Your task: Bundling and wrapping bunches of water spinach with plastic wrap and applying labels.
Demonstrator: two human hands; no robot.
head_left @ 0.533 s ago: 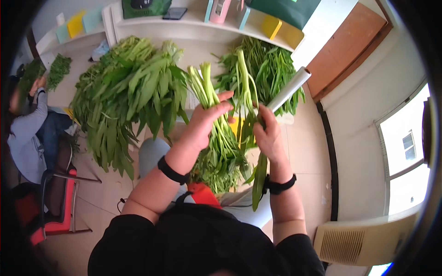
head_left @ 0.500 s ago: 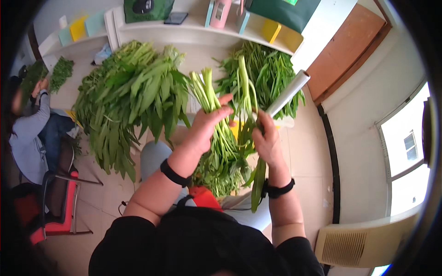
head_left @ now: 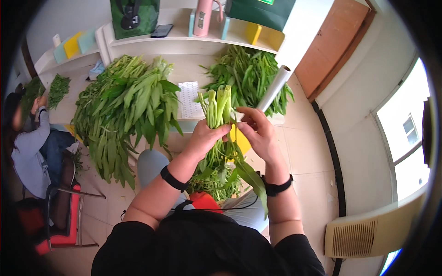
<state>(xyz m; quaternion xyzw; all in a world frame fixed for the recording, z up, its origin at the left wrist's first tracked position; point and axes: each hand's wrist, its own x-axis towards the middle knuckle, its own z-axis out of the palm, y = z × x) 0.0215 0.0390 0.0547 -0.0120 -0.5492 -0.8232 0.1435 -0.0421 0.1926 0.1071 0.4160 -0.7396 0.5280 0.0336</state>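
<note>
My left hand (head_left: 206,139) is wrapped round a bunch of leafy green vegetable stems (head_left: 219,106), gripping it below the pale cut ends, which point up and away from me. Leaves hang beneath the hand, and one long leaf (head_left: 252,178) trails toward my right wrist. Just right of the bunch is my right hand (head_left: 261,134), its fingers curled and its thumb and forefinger apart beside the stems. No stem shows clearly between them. More cut greens (head_left: 216,183) lie low between my knees, partly hidden by my arms and the bunch.
A large heap of greens (head_left: 126,110) overhangs the desk at left; another pile (head_left: 251,76) lies at right. Beside it leans a film roll (head_left: 275,88). A white perforated sheet (head_left: 189,99) lies between. The shelf holds a pink bottle (head_left: 202,18) and phone (head_left: 162,31). A person (head_left: 32,142) sits at far left.
The stems that my right hand held upright are now with the bunch in my left hand. My right hand's fingers have come apart beside it. The view has shifted, showing more of the shelf.
</note>
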